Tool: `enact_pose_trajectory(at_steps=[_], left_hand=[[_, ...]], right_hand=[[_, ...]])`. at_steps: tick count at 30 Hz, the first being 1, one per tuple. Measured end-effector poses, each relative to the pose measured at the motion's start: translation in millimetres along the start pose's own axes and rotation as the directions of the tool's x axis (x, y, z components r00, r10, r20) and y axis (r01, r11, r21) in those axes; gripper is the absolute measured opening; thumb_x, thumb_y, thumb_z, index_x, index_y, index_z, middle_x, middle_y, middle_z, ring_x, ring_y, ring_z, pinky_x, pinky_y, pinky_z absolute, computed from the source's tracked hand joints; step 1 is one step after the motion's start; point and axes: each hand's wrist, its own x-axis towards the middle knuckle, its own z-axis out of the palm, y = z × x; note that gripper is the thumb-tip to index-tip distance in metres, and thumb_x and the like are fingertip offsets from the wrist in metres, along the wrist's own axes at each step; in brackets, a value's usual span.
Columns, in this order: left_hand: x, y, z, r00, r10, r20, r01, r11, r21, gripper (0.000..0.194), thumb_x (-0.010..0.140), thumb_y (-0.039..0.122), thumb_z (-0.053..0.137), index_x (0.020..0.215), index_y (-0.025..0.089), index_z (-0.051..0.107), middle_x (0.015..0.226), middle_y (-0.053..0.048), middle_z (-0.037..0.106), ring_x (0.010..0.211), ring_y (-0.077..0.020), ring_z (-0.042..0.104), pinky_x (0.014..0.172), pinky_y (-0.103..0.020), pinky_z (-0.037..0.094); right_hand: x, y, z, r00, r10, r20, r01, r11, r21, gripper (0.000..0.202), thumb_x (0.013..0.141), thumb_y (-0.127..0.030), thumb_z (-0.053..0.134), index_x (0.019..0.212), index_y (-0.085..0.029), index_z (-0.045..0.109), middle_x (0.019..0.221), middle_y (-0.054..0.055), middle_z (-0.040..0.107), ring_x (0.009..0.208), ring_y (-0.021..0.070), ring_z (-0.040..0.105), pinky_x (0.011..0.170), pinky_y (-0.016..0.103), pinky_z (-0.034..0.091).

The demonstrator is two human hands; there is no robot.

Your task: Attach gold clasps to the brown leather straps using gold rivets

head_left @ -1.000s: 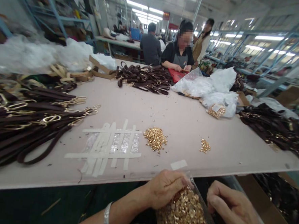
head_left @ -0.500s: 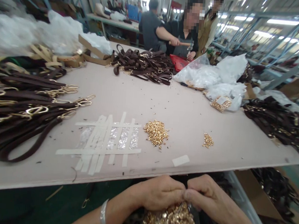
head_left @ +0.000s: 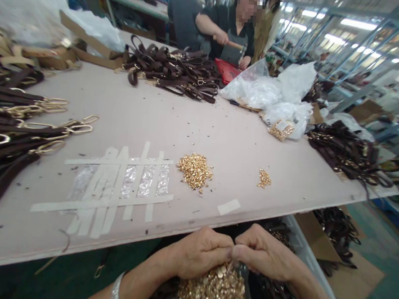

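Observation:
Just below the table's front edge, my left hand (head_left: 203, 252) and my right hand (head_left: 264, 252) are closed side by side, thumbs nearly touching. Both pinch the top of a clear plastic bag (head_left: 213, 288) full of small gold metal pieces. The gripped edge of the bag is hidden by my fingers. On the table beyond lies a heap of small gold rivets (head_left: 195, 171), with a smaller heap of gold pieces (head_left: 264, 178) to its right. A short strip of pale tape (head_left: 229, 207) sticks near the edge.
Tape strips over clear plastic (head_left: 116, 185) cover the table's left front. Brown straps with gold clasps lie at the left (head_left: 28, 130), far side (head_left: 177, 71) and right (head_left: 344, 149). White plastic bags (head_left: 274, 91) stand at the back right. A co-worker (head_left: 230, 29) holds a hammer (head_left: 228, 42).
The view has shifted, so the table and its things sit further left and slightly higher. Both my hands stay closed on the bag.

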Motion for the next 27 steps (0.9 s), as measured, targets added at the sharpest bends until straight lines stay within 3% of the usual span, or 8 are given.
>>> enact_pose_trajectory(at_steps=[4, 10, 16, 19, 23, 27], left_hand=[[2.8, 2.7, -0.9, 1.0, -0.006, 0.027, 0.004, 0.998, 0.069, 0.043, 0.097, 0.048, 0.043, 0.067, 0.018, 0.044, 0.062, 0.005, 0.036, 0.059, -0.0103, 0.034, 0.053, -0.022, 0.027], [13.6, 16.3, -5.0, 0.999, 0.039, 0.011, -0.041, 0.989, 0.144, 0.042, 0.098, 0.046, 0.043, 0.066, 0.018, 0.043, 0.059, 0.006, 0.035, 0.057, -0.0097, 0.034, 0.052, -0.023, 0.026], [31.3, 38.5, -11.4, 0.996, 0.086, 0.033, -0.091, 0.974, 0.206, 0.042, 0.098, 0.044, 0.043, 0.064, 0.018, 0.044, 0.058, 0.006, 0.037, 0.057, -0.01, 0.036, 0.052, -0.022, 0.028], [38.0, 45.6, -12.2, 0.995, 0.088, 0.045, -0.096, 0.97, 0.224, 0.044, 0.097, 0.045, 0.044, 0.064, 0.018, 0.045, 0.058, 0.005, 0.039, 0.057, -0.0101, 0.037, 0.053, -0.023, 0.029], [43.6, 49.9, -8.9, 0.988, 0.157, -0.018, -0.149, 0.962, 0.227, 0.041, 0.099, 0.042, 0.043, 0.066, 0.017, 0.048, 0.06, 0.005, 0.042, 0.059, -0.0102, 0.04, 0.057, -0.024, 0.03], [51.9, 54.5, -2.4, 0.962, 0.225, -0.157, -0.188, 0.958, 0.218, 0.041, 0.1, 0.039, 0.042, 0.065, 0.018, 0.045, 0.062, 0.004, 0.044, 0.06, -0.0108, 0.041, 0.06, -0.025, 0.032]], right_hand=[[3.5, 6.2, 1.1, 0.998, -0.022, 0.05, 0.012, 0.982, 0.189, 0.057, 0.086, -0.058, 0.062, 0.051, -0.016, 0.045, 0.043, -0.008, 0.039, 0.038, 0.0033, 0.028, 0.038, 0.019, 0.016], [5.1, 8.7, 2.0, 0.997, -0.026, -0.075, 0.05, 0.935, 0.35, 0.061, 0.081, -0.057, 0.068, 0.044, -0.016, 0.043, 0.036, -0.009, 0.034, 0.032, 0.0015, 0.023, 0.034, 0.018, 0.013], [-4.0, 6.6, -11.7, 0.997, -0.021, -0.069, 0.045, 0.931, 0.361, 0.065, 0.076, -0.074, 0.06, 0.048, -0.017, 0.046, 0.038, -0.007, 0.039, 0.029, 0.0033, 0.029, 0.031, 0.017, 0.02], [-12.0, -0.3, -15.9, 0.986, -0.079, -0.148, 0.118, 0.953, 0.278, 0.065, 0.082, -0.07, 0.057, 0.047, -0.018, 0.041, 0.04, -0.007, 0.036, 0.035, 0.0035, 0.026, 0.036, 0.02, 0.016], [-17.5, -13.0, -14.4, 0.925, -0.193, -0.328, 0.254, 0.955, 0.154, 0.059, 0.091, -0.058, 0.052, 0.051, -0.019, 0.033, 0.05, -0.006, 0.029, 0.048, 0.0061, 0.024, 0.047, 0.024, 0.018], [-10.6, -16.5, -9.0, 0.788, -0.253, -0.561, 0.37, 0.923, 0.103, 0.056, 0.094, -0.054, 0.049, 0.053, -0.02, 0.028, 0.054, -0.005, 0.026, 0.052, 0.0084, 0.024, 0.051, 0.025, 0.021]])
